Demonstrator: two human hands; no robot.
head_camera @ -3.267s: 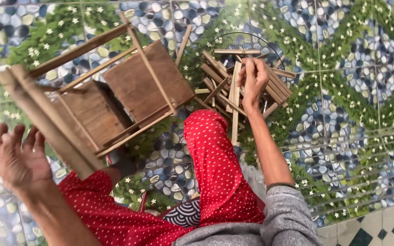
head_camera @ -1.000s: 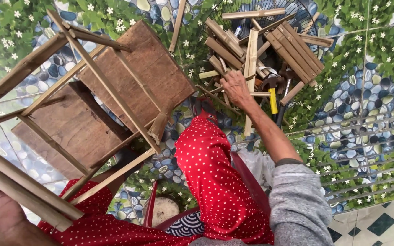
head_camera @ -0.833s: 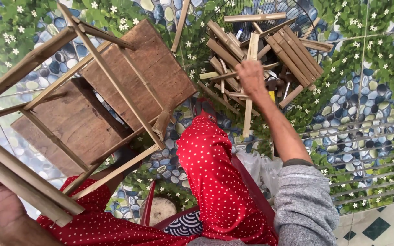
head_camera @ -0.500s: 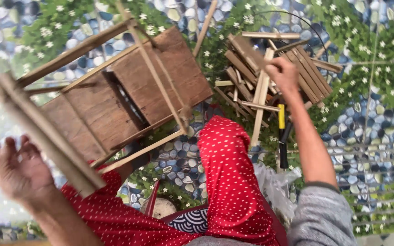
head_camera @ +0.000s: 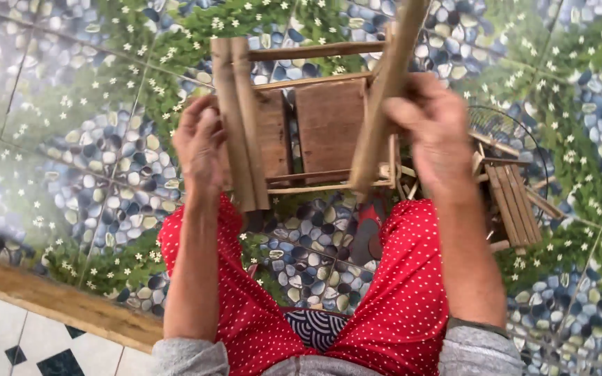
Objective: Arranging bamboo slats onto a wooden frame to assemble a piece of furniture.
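Both hands — left hand (head_camera: 200, 143), right hand (head_camera: 433, 132) — on wooden chair frame (head_camera: 315, 125)

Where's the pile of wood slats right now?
Head view, far right: the slats lie on the floor beside the right hand, just past the wooden frame.

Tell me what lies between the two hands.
In the head view, the wooden chair frame's two seat boards lie between the left hand and right hand.

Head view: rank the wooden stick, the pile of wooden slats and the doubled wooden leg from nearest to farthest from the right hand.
1. Wooden stick, gripped in the right hand.
2. Pile of wooden slats, on the floor just right of it.
3. Doubled wooden leg, far left, at the left hand.
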